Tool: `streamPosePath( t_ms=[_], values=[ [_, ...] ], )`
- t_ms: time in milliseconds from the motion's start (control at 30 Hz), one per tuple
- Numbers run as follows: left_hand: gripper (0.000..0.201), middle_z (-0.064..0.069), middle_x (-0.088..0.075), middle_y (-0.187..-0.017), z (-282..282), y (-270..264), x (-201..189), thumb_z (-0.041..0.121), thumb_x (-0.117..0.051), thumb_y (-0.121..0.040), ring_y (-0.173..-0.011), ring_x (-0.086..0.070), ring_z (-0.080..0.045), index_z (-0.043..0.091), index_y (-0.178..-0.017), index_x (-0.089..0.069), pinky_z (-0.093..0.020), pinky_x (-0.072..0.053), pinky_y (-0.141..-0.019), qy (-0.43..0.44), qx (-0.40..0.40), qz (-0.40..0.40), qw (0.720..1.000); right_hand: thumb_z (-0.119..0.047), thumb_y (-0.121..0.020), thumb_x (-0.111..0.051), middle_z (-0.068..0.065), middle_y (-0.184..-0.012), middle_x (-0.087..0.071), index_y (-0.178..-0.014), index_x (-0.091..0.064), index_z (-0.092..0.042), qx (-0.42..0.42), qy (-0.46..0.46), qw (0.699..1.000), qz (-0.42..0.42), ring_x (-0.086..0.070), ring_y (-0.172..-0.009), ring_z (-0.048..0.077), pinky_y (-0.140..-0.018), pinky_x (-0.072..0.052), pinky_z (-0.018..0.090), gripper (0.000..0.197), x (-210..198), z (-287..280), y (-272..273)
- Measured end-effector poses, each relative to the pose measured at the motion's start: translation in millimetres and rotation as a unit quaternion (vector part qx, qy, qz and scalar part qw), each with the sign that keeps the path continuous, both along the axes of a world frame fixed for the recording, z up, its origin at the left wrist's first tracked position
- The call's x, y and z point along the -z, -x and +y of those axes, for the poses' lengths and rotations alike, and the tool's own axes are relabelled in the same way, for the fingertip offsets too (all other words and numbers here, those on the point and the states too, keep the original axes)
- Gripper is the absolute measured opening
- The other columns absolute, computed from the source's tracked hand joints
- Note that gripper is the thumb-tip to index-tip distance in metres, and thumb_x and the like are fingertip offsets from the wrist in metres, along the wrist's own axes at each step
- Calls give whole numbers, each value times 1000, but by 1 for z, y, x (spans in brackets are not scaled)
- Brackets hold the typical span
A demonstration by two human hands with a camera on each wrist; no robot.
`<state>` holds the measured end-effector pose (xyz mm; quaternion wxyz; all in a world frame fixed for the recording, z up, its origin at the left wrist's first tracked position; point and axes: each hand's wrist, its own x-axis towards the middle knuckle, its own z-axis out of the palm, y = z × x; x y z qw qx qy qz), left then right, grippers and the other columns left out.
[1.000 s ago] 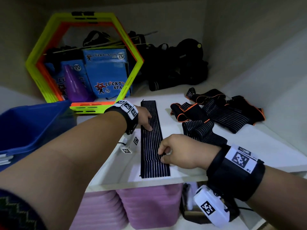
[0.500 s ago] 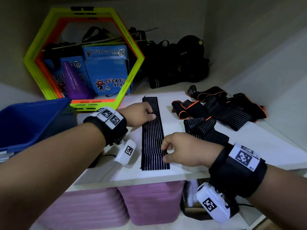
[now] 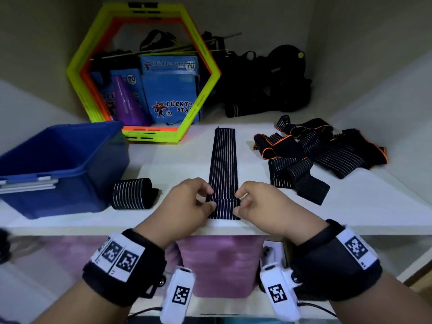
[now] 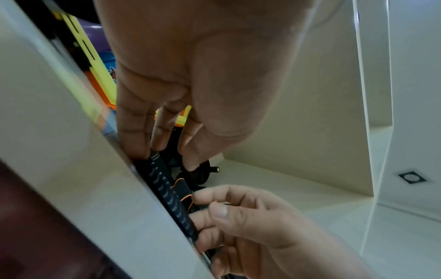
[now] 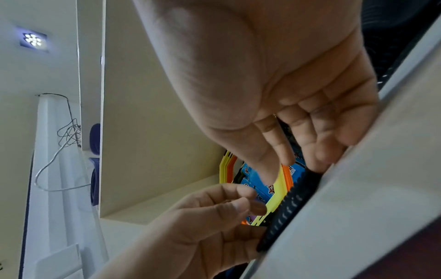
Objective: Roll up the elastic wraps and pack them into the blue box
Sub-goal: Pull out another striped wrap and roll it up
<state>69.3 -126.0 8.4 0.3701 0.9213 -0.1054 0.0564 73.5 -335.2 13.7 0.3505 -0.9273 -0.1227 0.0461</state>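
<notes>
A black white-striped elastic wrap [image 3: 223, 160] lies flat and lengthwise on the white shelf [image 3: 177, 164]. Its near end is turned over into a short fold at the shelf's front edge. My left hand [image 3: 210, 199] pinches the fold's left side and my right hand [image 3: 239, 202] pinches its right side. The wrist views show the wrap's edge [image 4: 167, 192] [image 5: 290, 204] between both hands' fingers. A rolled wrap [image 3: 132, 194] sits beside the blue box [image 3: 58, 164] on the left. Several loose wraps [image 3: 315, 155], some orange-trimmed, are piled on the right.
Yellow-orange hexagon rings [image 3: 142, 73] lean at the back, with blue packages [image 3: 170, 90] and a purple cone [image 3: 127, 101] behind them. Black gear [image 3: 268, 85] fills the back right corner. Pink bins [image 3: 222, 265] stand under the shelf.
My left hand has come back from the wrap's far part to its near end. Both hands now pinch the near end, which is folded over. The camera has tilted down and left.
</notes>
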Motion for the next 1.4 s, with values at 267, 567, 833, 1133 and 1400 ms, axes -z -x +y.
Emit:
streamPosePath(
  t_ms=[267,567,833,1133,1400],
  values=[
    [58,11,-60,-126,3,17,25,32,-83,-74,-109,-53,-11,24,-128,-61,-20,-41,-95,-132,70,-73,986,-45,-77,-79,-14,-130,-46,-137,-54,-23,-54,128,980,-143,-45,-115,13,-100,-38,22,69,28,-3,16],
    [25,12,-72,-94,5,33,48,15,-82,-81,-90,-69,2,28,-99,-70,-16,-53,-86,70,-28,-110,991,-29,-85,-75,-14,-93,-67,-104,-75,-25,14,-52,974,-221,-56,-96,10,-88,-47,31,19,52,-10,28],
    [20,11,-68,-63,-3,23,30,31,-75,-87,-64,-62,-1,25,-69,-70,-11,-41,-57,88,-106,-84,987,-28,-88,-73,-5,-70,-68,-106,-59,-28,99,-148,972,-152,-62,-71,1,-71,-47,24,23,47,3,20],
    [19,9,-57,-87,-3,12,28,25,-84,-76,-70,-49,5,23,-86,-68,-2,-34,-65,-5,-113,-131,985,-37,-91,-64,-3,-88,-70,-118,-69,-25,105,29,981,-159,-65,-91,23,-83,-53,40,30,42,17,11],
    [8,15,-59,-79,3,11,31,18,-78,-83,-68,-56,1,21,-78,-72,-7,-38,-64,-13,-63,-138,988,-31,-88,-71,-15,-87,-68,-115,-67,-28,112,-53,980,-153,-62,-77,4,-81,-52,32,28,40,19,14]
  ],
)
